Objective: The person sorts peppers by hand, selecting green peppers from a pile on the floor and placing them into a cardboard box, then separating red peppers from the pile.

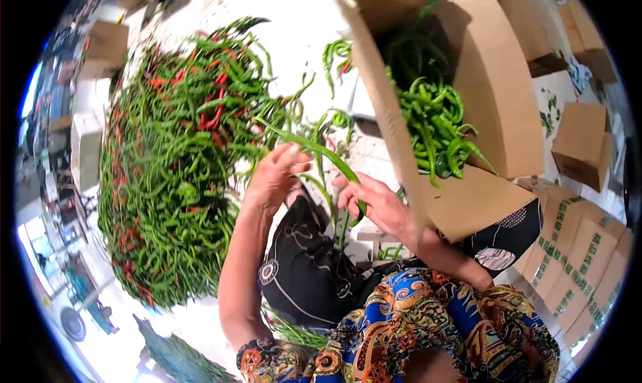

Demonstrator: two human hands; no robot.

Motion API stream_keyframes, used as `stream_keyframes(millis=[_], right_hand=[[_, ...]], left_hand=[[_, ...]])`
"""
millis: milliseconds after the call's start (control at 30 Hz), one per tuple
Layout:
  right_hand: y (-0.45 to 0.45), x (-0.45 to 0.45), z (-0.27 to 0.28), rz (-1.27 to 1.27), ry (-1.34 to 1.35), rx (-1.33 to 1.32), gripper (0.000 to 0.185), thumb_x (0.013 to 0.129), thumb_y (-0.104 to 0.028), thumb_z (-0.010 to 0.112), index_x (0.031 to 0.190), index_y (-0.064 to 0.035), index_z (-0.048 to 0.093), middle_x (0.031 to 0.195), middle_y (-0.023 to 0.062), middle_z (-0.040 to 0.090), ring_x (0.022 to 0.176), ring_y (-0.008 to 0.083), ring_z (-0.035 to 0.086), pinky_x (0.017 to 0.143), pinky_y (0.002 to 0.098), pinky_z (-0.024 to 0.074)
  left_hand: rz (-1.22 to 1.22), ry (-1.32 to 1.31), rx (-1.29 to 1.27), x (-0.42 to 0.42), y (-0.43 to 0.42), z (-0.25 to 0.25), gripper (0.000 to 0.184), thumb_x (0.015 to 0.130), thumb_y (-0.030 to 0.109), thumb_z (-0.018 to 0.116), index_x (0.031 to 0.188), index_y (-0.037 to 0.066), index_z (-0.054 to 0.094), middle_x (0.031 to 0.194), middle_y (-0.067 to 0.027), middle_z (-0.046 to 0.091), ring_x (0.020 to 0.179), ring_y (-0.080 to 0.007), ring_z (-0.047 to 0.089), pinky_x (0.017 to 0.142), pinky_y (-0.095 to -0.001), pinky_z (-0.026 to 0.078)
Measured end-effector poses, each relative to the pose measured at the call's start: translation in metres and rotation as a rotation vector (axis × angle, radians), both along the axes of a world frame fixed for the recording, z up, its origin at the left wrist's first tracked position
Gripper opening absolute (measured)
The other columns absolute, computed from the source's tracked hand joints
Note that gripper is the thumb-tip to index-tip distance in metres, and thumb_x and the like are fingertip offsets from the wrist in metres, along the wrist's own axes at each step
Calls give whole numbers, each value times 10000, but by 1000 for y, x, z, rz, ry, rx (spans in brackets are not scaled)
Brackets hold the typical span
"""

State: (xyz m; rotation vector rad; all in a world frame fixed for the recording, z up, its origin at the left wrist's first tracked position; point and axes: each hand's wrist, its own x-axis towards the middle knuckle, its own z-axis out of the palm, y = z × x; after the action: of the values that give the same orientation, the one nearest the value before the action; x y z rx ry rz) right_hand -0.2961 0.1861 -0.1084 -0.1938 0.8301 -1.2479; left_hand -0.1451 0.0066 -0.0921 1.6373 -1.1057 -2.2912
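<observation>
A long green chili pepper [328, 154] runs slantwise between my two hands, in front of my lap. My left hand [275, 174] is closed, with thumb and fingers pinching at the pepper's upper left part. The fingers of my right hand [380, 206] are curled round its lower end. More thin green peppers show just below and between the hands; whether they are also held I cannot tell. Close to my right hand stands an open cardboard box [501, 95], tilted toward me, with green chili peppers [435, 125] inside.
A large heap of green and red chili peppers [177, 162] covers the floor on the left. A few loose peppers [338, 58] lie beside the box. Stacked printed cartons [575, 256] stand at the lower right, and a smaller carton [580, 145] sits above them.
</observation>
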Motion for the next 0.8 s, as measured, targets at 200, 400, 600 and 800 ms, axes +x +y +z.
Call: stream_keyframes(millis=[200,400,600,800], right_hand=[[-49,41,-11,295,-259,-64,406,1018,-294,389,1209,45,505,1026,188,642,848,166,637,739,297,548],[-36,64,-31,323,145,147,456,990,-331,455,1270,26,504,1165,143,625,1005,195,626,878,311,499],[47,50,-102,177,-35,699,410,923,-316,546,1195,-10,563,1078,116,649,916,160,619,805,323,513],[90,20,-120,222,276,745,333,913,-275,549,1126,-20,565,1001,105,634,849,164,618,736,320,513]], left_hand=[[101,228,-144,48,21,20,254,940,192,574,1112,7,605,960,-72,668,674,-63,531,594,-182,455],[607,150,-396,210,42,3,225,917,228,638,1037,39,616,927,-62,657,781,-95,619,616,-205,516],[756,-385,-411,387,170,-26,281,880,308,666,1009,58,646,842,-5,638,714,-65,589,571,-188,495],[679,-890,-202,507,358,-20,307,845,319,660,854,13,633,695,-40,587,512,-116,530,478,-246,453]])
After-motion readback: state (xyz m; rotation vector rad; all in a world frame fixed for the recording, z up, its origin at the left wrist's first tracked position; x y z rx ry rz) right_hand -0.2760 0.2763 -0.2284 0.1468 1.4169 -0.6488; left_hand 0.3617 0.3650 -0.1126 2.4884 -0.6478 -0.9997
